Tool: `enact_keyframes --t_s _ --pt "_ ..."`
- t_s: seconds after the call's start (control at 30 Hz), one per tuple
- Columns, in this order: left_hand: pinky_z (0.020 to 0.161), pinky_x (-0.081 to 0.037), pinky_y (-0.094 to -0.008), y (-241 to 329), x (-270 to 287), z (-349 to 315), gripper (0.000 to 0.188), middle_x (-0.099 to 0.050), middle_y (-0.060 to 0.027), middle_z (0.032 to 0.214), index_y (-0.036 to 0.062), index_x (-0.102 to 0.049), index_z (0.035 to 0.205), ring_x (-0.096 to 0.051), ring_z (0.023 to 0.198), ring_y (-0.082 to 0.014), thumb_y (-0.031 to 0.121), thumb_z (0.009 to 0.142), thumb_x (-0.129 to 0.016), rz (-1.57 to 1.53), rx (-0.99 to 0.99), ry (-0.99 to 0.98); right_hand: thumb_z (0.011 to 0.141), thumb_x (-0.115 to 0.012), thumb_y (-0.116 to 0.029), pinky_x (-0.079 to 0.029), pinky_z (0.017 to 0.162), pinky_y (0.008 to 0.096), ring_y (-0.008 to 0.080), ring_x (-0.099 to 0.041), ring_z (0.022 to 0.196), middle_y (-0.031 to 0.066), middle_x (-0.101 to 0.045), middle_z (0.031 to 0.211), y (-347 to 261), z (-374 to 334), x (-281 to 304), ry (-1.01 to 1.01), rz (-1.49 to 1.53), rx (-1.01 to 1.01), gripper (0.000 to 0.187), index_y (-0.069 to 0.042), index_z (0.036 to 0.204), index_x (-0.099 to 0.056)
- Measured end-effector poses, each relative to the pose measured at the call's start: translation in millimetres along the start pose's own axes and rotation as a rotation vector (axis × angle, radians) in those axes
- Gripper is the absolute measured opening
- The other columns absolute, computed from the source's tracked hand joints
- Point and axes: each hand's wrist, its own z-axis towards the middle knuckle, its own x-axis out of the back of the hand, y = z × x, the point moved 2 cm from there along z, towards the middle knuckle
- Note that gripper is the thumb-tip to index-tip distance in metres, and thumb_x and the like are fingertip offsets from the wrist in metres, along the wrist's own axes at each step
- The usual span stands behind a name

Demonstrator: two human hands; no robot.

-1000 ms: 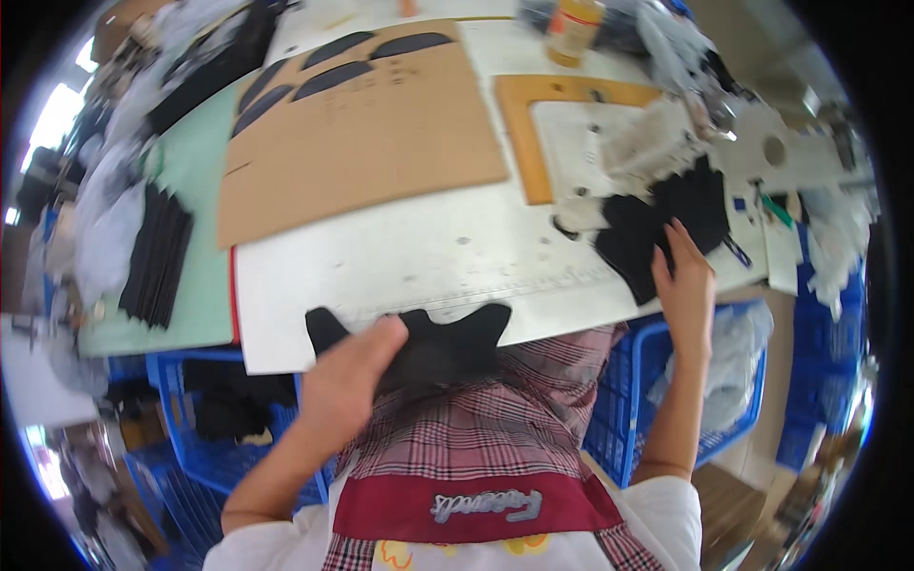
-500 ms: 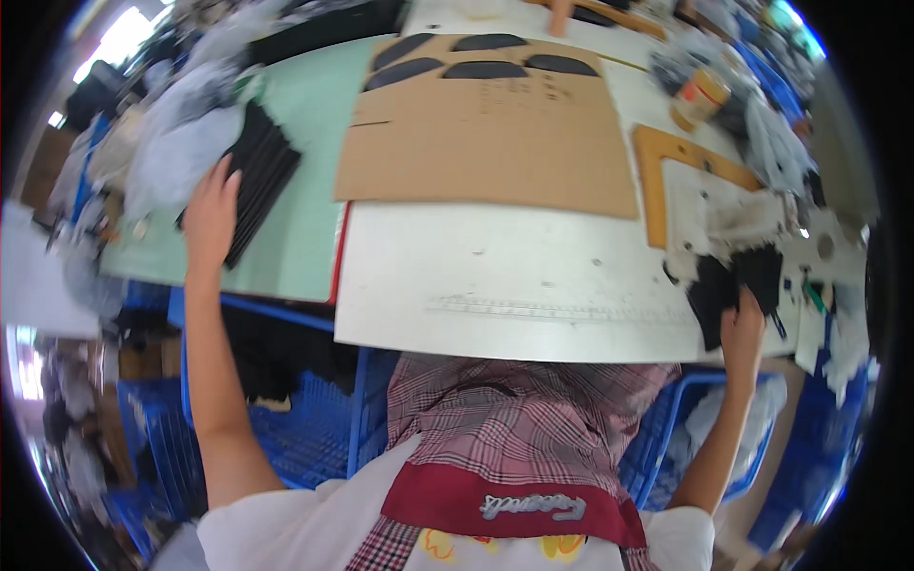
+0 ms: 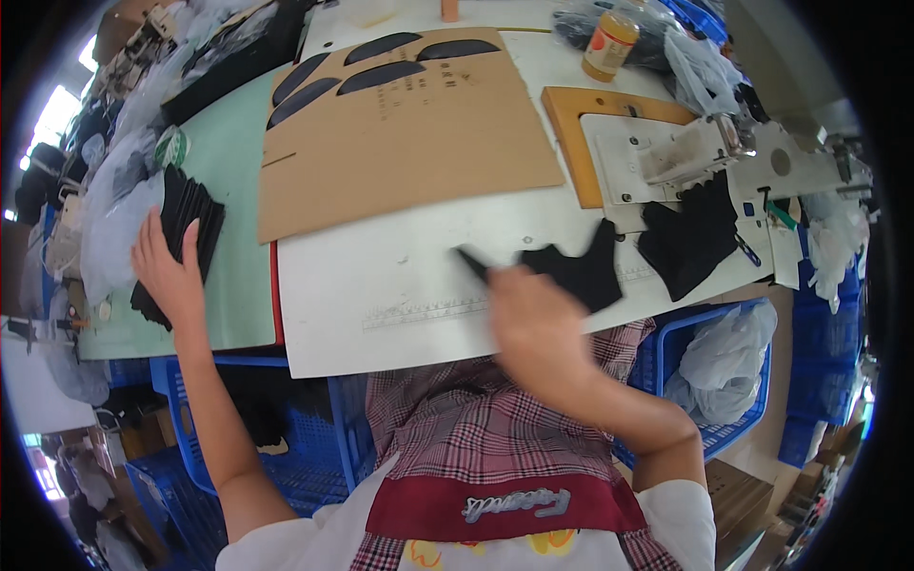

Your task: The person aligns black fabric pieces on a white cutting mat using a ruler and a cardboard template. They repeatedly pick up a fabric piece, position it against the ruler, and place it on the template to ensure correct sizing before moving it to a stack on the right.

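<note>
My left hand lies with spread fingers against a stack of black fabric pieces on the pale green mat. Its thumb rests on the stack's edge. Over the front of the white table, my right hand, blurred by motion, is closed on a black fabric piece with a notched edge. The cloth shows on both sides of that hand. Farther right, another black fabric piece lies at the white sewing machine, apart from my right hand.
A cardboard sheet with black curved shapes covers the middle of the table. An orange-yellow frame borders the machine. A jar stands behind it. Blue baskets sit below the table edge, and a ruler lies on the white surface.
My right hand has moved left from beside the sewing machine, bringing a black fabric piece with it. My left hand stays at the stack. The whole view has shifted.
</note>
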Motion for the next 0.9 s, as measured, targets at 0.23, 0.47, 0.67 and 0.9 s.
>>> enact_keyframes --t_s 0.23,0.47,0.67,0.9 --pt "0.102 -0.043 -0.0394 194 -69 88 0.039 -0.062 -0.0157 0.125 0.0014 -0.062 0.121 -0.056 0.117 -0.0319 0.018 0.086 -0.068 -0.726 -0.172 -0.245 0.08 -0.067 -0.053 -0.053 0.069 0.0273 0.0246 -0.06 0.085 0.0228 -0.062 0.11 -39 30 -35 0.057 0.247 0.074 0.074 0.013 0.112 -0.059" --pt "0.092 -0.048 -0.0443 352 -181 180 0.02 -0.064 -0.0181 0.107 -0.0007 -0.063 0.103 -0.058 0.108 -0.0361 0.007 0.084 -0.059 -0.598 -0.515 -0.331 0.075 -0.079 -0.023 -0.053 0.065 0.0319 0.0242 -0.065 0.076 0.0149 -0.066 0.111 36 -1 -4 0.154 0.493 -0.057 0.039 0.002 0.103 -0.066" --pt "0.088 -0.049 -0.046 380 -215 200 0.014 -0.065 -0.0191 0.099 -0.002 -0.063 0.091 -0.06 0.099 -0.0379 0.005 0.085 -0.054 -0.562 -0.506 -0.442 0.077 -0.077 -0.014 -0.054 0.066 0.0326 0.0252 -0.067 0.078 0.0145 -0.067 0.106 83 -18 2 0.209 0.566 -0.195 0.03 0.002 0.1 -0.067" --pt "0.08 -0.053 -0.0343 336 -172 230 0.018 -0.07 -0.0138 0.092 -0.0068 -0.066 0.099 -0.067 0.088 -0.0256 0.005 0.087 -0.059 -1.184 0.098 -0.238 0.079 -0.074 -0.006 -0.056 0.073 0.0351 0.0324 -0.068 0.083 0.0159 -0.067 0.106 105 6 -14 0.384 0.662 -0.274 0.025 0.002 0.101 -0.067"
